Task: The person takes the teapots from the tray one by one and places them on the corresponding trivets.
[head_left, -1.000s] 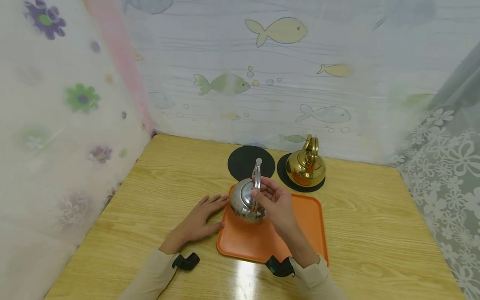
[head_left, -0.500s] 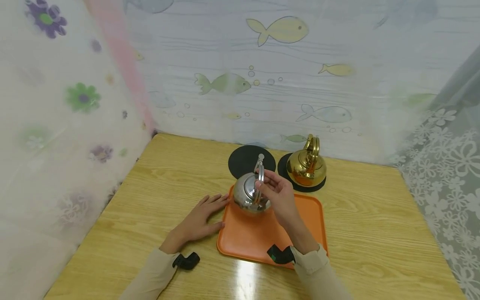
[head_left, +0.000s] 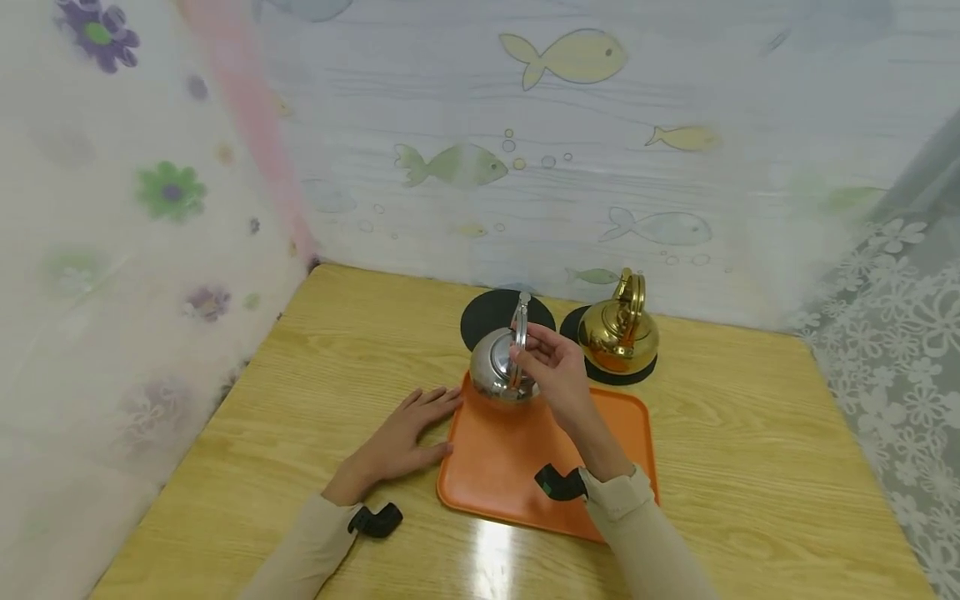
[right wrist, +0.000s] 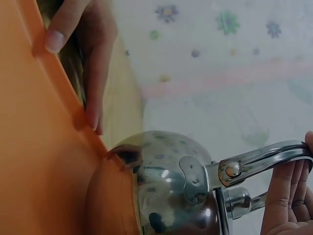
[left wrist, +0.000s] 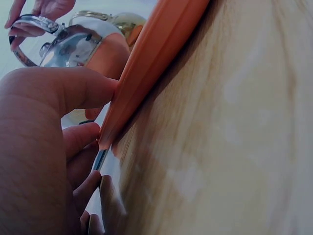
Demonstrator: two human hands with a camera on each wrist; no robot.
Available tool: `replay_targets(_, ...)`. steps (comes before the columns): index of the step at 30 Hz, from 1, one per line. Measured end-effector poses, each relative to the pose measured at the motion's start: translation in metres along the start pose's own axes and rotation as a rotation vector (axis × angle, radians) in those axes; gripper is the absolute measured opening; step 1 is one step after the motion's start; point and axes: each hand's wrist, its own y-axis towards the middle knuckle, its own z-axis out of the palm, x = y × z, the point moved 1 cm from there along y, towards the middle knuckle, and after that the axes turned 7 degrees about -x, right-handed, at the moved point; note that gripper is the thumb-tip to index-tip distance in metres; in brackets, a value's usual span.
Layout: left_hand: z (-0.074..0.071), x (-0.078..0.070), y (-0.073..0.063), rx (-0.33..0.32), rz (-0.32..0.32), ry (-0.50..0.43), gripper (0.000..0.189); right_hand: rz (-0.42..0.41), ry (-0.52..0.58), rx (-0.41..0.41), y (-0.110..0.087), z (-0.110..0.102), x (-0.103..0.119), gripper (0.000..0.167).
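My right hand (head_left: 558, 371) holds the upright handle of a silver kettle (head_left: 489, 367), thumb on one side and fingers on the other. The kettle is over the far left part of an orange tray (head_left: 495, 479), and its top overlaps a black round mat in the head view. In the right wrist view the shiny kettle body (right wrist: 166, 171) shows close to the tray surface, with the handle running into the fingers. My left hand (head_left: 401, 437) lies at the tray's left side, fingers spread. The left wrist view shows its thumb and index fingertip touching the tray rim (left wrist: 142, 73).
Behind the tray lie two black round mats. The left one (head_left: 483, 312) is partly covered by the kettle, while a gold kettle (head_left: 615, 337) stands on the right one (head_left: 641, 373). Patterned curtains (head_left: 450, 100) border the wooden table (head_left: 360, 333) at the back and sides.
My right hand has carried the silver kettle away from me and slightly right, toward the tray's far edge and the left mat. My left hand stays at the tray's side.
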Motion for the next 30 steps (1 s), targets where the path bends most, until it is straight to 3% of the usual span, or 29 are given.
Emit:
replay_targets(9,0.000,-0.002,0.002,0.002,0.001,0.004,0.069,-0.025,0.040,-0.025,0.013,0.000,-0.004,0.039)
replay_targets(30,0.001,-0.002,0.002,0.014,-0.022,-0.001,0.068,-0.013,0.023,-0.037,0.036,0.004,-0.010,0.040)
